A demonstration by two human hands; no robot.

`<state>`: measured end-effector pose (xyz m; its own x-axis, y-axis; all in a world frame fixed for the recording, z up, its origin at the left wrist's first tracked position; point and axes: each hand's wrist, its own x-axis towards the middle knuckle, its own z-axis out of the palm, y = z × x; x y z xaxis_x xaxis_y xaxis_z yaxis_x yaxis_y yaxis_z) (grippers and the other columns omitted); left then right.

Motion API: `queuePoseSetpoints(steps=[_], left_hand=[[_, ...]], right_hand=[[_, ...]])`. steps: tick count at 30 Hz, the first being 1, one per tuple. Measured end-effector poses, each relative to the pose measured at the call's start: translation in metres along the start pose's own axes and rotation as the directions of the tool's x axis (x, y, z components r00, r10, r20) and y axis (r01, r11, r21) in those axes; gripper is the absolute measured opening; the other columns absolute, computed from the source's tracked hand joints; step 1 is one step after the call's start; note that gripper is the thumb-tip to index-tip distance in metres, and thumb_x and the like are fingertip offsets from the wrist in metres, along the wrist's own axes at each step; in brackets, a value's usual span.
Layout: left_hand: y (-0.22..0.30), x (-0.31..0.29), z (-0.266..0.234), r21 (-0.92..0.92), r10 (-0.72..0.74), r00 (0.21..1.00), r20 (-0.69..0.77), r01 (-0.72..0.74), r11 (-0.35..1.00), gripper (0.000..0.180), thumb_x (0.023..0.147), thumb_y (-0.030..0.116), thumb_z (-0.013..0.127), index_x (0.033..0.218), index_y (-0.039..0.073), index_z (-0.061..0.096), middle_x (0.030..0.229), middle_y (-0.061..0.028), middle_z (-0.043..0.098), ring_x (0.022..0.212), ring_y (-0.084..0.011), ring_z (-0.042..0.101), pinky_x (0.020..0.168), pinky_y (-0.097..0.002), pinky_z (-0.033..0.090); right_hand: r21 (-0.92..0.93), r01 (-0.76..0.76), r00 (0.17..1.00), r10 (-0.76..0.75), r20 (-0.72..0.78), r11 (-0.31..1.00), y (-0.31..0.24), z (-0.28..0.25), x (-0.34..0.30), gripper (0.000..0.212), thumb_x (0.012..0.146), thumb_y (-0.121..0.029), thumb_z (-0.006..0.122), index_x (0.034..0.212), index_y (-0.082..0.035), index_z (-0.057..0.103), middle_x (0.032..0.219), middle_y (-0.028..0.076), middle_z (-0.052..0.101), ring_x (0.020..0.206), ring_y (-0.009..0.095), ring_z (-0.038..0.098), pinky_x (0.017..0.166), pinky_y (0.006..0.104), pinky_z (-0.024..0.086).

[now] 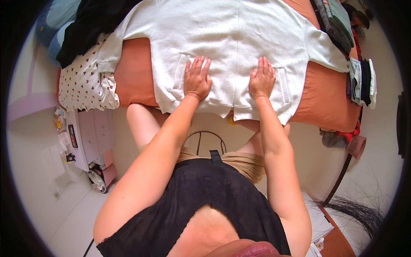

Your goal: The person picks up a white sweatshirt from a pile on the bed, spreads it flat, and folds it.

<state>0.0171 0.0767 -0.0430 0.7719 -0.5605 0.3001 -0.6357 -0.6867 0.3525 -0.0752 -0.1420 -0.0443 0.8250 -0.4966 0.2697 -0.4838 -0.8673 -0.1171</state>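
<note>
A white zip-front jacket (214, 38) lies spread out on the orange bed sheet (329, 94), its hem toward me and its sleeves reaching out to both sides. My left hand (198, 78) rests flat on the left front panel, beside a slanted pocket. On the right panel my right hand (262, 78) lies palm down, next to the other pocket, fingers together and stretched away from me. The front seam runs between the two hands. Neither hand grips the cloth. The jacket's upper end passes out of the picture.
Patterned white fabric (85, 81) and a black garment (92, 30) lie at the left, partly under the sleeve. Folded clothes (361, 81) stack at the right edge, with dark folded garments (336, 25) beyond. A white drawer unit (92, 132) stands at the lower left.
</note>
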Motion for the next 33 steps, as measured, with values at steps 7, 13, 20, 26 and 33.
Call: queuePoseSetpoints(steps=[7,13,20,26,33], left_hand=[[-0.016,-0.004,-0.005,0.020,0.072,0.997,0.041,-0.073,0.997,0.053,0.084,0.022,0.044,0.136,0.017,0.035,0.142,-0.0090,0.032,0.134,-0.0232,0.024,0.111,-0.0442,0.012],[-0.049,-0.049,-0.042,0.028,0.143,0.964,0.226,-0.153,0.988,0.048,0.087,0.018,0.045,0.134,0.014,0.038,0.141,-0.0077,0.035,0.132,-0.0219,0.028,0.109,-0.0436,0.017],[-0.051,-0.099,-0.066,0.050,0.106,0.987,0.122,-0.113,0.992,0.065,0.082,0.032,0.059,0.138,0.014,0.031,0.141,-0.0059,0.034,0.134,-0.0228,0.023,0.109,-0.0461,0.015],[-0.015,-0.097,-0.062,0.180,0.236,0.936,0.259,-0.287,0.941,0.081,0.072,0.020,0.068,0.140,0.020,0.024,0.141,-0.0037,0.033,0.131,-0.0214,0.031,0.107,-0.0458,0.021],[-0.017,-0.080,-0.046,-0.004,0.145,0.985,0.098,-0.145,0.989,0.037,0.082,0.004,0.048,0.116,0.020,0.054,0.118,-0.0001,0.058,0.111,-0.0190,0.053,0.102,-0.0440,0.031]], right_hand=[[0.083,0.095,0.995,-0.095,0.005,0.992,-0.001,-0.002,-0.034,0.052,0.087,-0.028,0.043,0.136,-0.010,0.036,0.142,0.005,0.034,0.131,0.022,0.029,0.108,0.0430,0.019],[0.176,0.207,0.968,-0.227,0.104,0.962,-0.006,-0.028,-0.107,0.056,0.085,-0.032,0.050,0.136,-0.012,0.036,0.140,0.008,0.036,0.131,0.024,0.031,0.107,0.0437,0.020],[0.172,0.292,0.931,-0.321,0.175,0.941,-0.014,-0.059,-0.129,0.101,0.052,-0.020,0.081,0.138,-0.014,0.028,0.143,0.008,0.030,0.132,0.025,0.027,0.108,0.0432,0.021],[0.325,0.256,0.964,-0.267,-0.010,0.911,0.000,-0.038,-0.115,0.046,0.072,-0.006,0.058,0.117,-0.015,0.055,0.129,0.004,0.050,0.124,0.020,0.041,0.105,0.0404,0.026],[0.672,0.112,0.986,-0.167,0.018,0.732,0.011,-0.038,-0.108,0.030,0.084,-0.011,0.047,0.111,-0.012,0.060,0.116,0.008,0.060,0.116,0.024,0.051,0.103,0.0393,0.030]])
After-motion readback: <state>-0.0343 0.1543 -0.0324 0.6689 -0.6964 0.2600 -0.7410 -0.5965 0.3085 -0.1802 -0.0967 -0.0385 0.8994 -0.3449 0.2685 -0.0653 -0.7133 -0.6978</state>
